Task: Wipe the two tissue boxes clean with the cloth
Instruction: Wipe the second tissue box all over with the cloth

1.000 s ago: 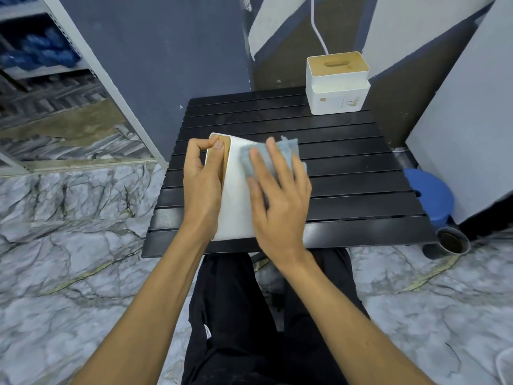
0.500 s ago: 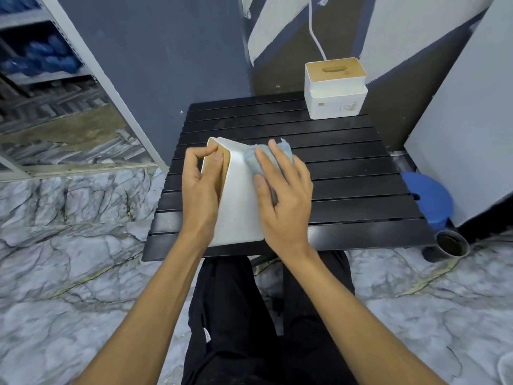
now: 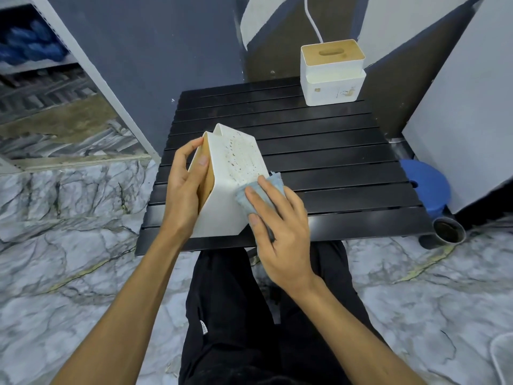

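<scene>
On the black table (image 3: 333, 168), a left hand (image 3: 183, 195) grips a tipped white box (image 3: 227, 190) (its side speckled brown); the right hand (image 3: 280, 232), fingers flat, presses a cloth (image 3: 273, 182) against it. A second box (image 3: 331, 76) stands at the table's far edge.

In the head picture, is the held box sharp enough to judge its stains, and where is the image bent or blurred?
Head view, centre: the held tissue box is sharp, its brown specks plain; head view, edges: the shelf post leans from wide-angle distortion, the marble floor is soft.
</scene>
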